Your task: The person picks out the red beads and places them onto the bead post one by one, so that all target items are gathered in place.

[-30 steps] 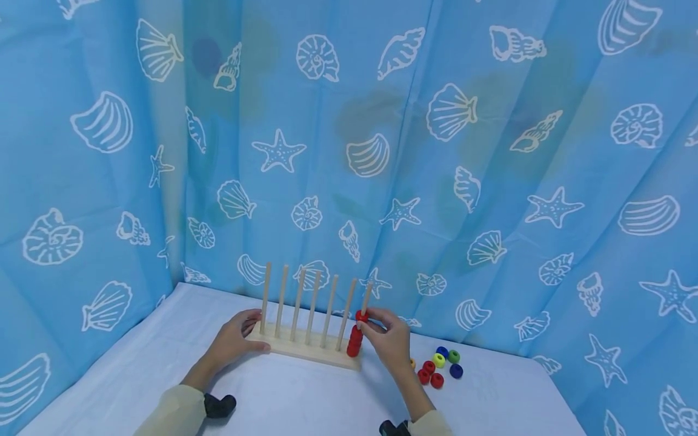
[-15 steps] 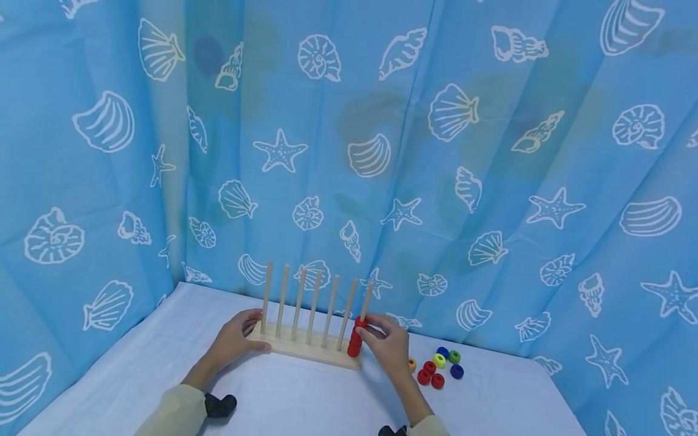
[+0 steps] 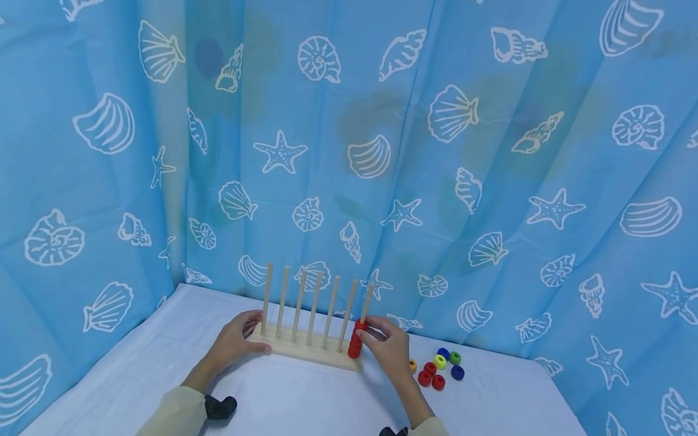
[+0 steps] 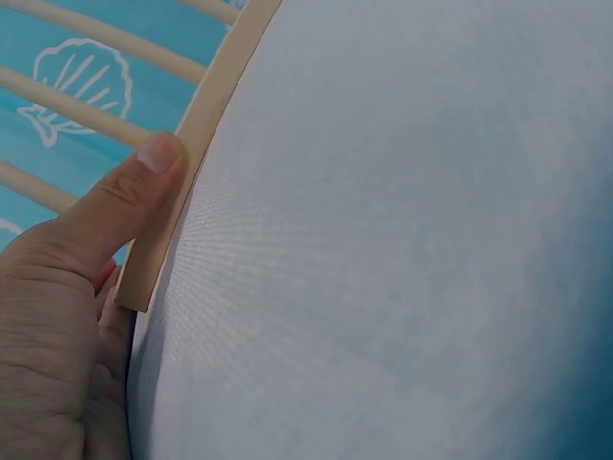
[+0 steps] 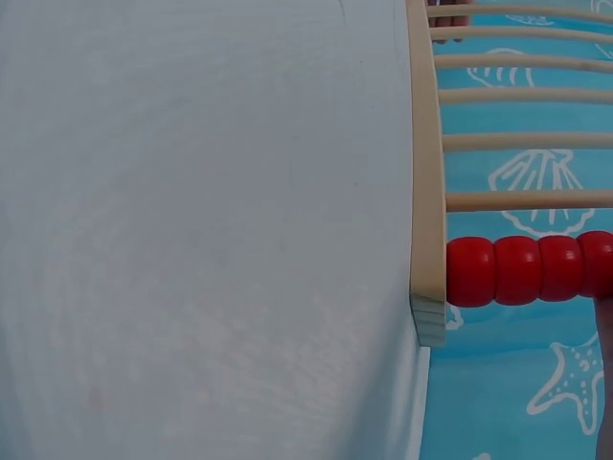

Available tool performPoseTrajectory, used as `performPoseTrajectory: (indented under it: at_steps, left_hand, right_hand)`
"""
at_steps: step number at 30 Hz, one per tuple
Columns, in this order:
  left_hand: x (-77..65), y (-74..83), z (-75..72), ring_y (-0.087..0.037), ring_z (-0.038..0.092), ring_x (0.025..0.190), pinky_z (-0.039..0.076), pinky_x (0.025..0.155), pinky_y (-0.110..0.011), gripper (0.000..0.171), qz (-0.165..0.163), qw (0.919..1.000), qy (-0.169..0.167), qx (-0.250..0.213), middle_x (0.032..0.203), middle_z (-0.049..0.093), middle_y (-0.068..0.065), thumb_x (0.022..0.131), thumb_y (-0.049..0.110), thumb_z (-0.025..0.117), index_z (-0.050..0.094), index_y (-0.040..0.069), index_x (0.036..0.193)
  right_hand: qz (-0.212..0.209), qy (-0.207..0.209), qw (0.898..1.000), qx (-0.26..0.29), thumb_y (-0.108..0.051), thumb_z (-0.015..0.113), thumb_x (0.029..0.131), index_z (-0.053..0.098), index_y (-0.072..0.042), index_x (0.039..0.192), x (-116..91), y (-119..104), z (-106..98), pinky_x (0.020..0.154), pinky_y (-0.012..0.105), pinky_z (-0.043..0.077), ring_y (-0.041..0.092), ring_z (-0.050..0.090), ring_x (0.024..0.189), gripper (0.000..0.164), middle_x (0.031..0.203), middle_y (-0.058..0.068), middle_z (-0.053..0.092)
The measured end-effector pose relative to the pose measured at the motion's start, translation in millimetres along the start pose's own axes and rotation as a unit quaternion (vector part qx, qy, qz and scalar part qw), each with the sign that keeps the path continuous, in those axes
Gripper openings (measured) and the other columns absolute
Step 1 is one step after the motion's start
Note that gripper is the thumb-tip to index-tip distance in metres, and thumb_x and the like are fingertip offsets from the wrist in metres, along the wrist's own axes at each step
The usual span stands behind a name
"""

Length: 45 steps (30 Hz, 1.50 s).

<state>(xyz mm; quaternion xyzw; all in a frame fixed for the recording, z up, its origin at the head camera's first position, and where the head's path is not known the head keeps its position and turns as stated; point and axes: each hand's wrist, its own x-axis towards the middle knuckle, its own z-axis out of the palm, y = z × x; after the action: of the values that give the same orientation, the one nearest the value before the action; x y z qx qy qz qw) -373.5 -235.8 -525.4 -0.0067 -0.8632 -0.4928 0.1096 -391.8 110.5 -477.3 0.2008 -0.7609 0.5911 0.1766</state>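
Note:
A wooden peg rack (image 3: 311, 354) with several upright pegs stands on the white table. My left hand (image 3: 234, 339) grips the left end of its base; in the left wrist view the thumb (image 4: 158, 153) lies along the base's front edge. Red beads (image 5: 517, 270) are stacked on the rightmost peg, the lowest against the base. At the top of this stack my right hand (image 3: 389, 346) pinches the uppermost red bead (image 3: 360, 326) between thumb and fingers. The other pegs hold no beads. Only a sliver of the right hand (image 5: 604, 374) shows in its wrist view.
Loose beads lie on the table right of the right forearm: red (image 3: 438, 382), yellow (image 3: 440, 362), blue (image 3: 457, 372), green (image 3: 455, 358) and orange (image 3: 412, 366). A blue shell-patterned curtain (image 3: 327, 200) hangs behind the table (image 3: 305, 402).
The right hand has slid the top red bead down the rightmost peg onto the stack below, closing the gap. The left hand and the rack have stayed in place.

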Motion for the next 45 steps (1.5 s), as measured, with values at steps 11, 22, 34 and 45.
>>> performPoseTrajectory:
  at_steps: [11, 22, 34, 45]
  left_hand:
    - [2.1, -2.4, 1.0, -0.039, 0.046, 0.131, 0.042, 0.105, -0.047, 0.099, 0.001, 1.0000, 0.004, 0.000, 0.135, 0.053, -0.019, 0.059, 0.033, 0.093, 0.045, 0.003, 0.141]
    - [2.8, 0.2, 3.6, -0.040, 0.046, 0.130, 0.042, 0.105, -0.047, 0.100, 0.007, 1.0000, 0.002, -0.002, 0.135, 0.053, -0.020, 0.059, 0.034, 0.093, 0.045, 0.002, 0.140]
    - [1.2, 1.0, 1.0, -0.041, 0.044, 0.131, 0.041, 0.106, -0.049, 0.100, 0.003, 1.0000, -0.001, 0.003, 0.138, 0.050, -0.022, 0.060, 0.036, 0.092, 0.044, 0.001, 0.141]
    - [-2.2, 2.0, 1.0, -0.040, 0.045, 0.131, 0.041, 0.106, -0.048, 0.099, -0.001, 1.0000, -0.001, -0.002, 0.137, 0.051, -0.022, 0.060, 0.032, 0.092, 0.045, 0.001, 0.141]
  right_hand:
    - [0.016, 0.009, 1.000, -0.018, -0.013, 0.081, 0.080, 0.073, -0.016, 0.108, -1, -3, 1, 0.083, 0.029, 0.058, 0.019, 0.069, 0.102, 0.030, 0.107, 0.001, 0.069]
    - [0.015, 0.001, 0.998, -0.057, -0.016, 0.081, 0.080, 0.071, -0.018, 0.109, -5, -4, -33, 0.081, 0.028, 0.058, 0.018, 0.068, 0.103, 0.030, 0.108, 0.001, 0.069]
    - [0.100, -0.017, 0.982, -0.161, -0.009, 0.077, 0.084, 0.070, -0.015, 0.109, -6, 10, -103, 0.084, 0.029, 0.058, 0.020, 0.068, 0.102, 0.026, 0.108, 0.003, 0.070]
    - [0.177, -0.093, 0.948, -0.248, -0.012, 0.077, 0.083, 0.070, -0.009, 0.110, -6, 43, -137, 0.085, 0.039, 0.059, 0.024, 0.067, 0.099, 0.028, 0.105, 0.004, 0.070]
